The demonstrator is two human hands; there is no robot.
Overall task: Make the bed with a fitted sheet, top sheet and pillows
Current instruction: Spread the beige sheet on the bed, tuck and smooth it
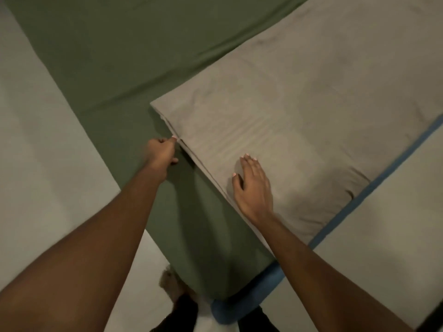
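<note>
Pillow (299, 111) edge is pinched by left hand (160, 153); right hand (253, 188), fingers straight and together, lies flat on it. Hem should be drawn taut while held down.

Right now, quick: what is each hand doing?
Left hand: closed, pinching the edge of the grey pillow.
Right hand: open, lying flat on that pillow.

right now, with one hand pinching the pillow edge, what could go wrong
The left hand only pinches the pillow edge, so a tug may slip free. The right hand lies flat on it, so pulling against that could bunch the case. Dragging the pillow may also rumple the green sheet beneath.
</note>
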